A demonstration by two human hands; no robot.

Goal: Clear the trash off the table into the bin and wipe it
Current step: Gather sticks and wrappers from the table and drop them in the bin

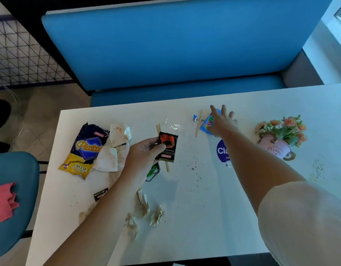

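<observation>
We are early in the job: most of the trash lies on the white table [204, 217] and no bin shows in view. Our left hand [144, 152] pinches a black-and-red coffee sachet [167, 146] between thumb and curled fingers, lifted just above the tabletop, with thin wooden sticks [166, 167] poking out behind it. Our right hand [222, 121] reaches to the far side with fingers spread over a blue candy wrapper [207, 124]; we cannot tell whether it has closed on it yet. Just beside that wrapper lie another wooden stick [198, 123] and a small blue foil scrap [195, 118]. Left to gather, by our reckoning: the chip bag [85, 148], the stained napkins [116, 146] next to it, a clear plastic film [173, 125], a small black wrapper [100, 194] and the crumpled tissues [142, 208] near the front edge. Dark crumbs [196, 166] speckle the middle, so the wiping is not yet begun; a pink cloth [3, 200] waits on the chair to our left. The flower pot [279, 144] stands upright at the right.
</observation>
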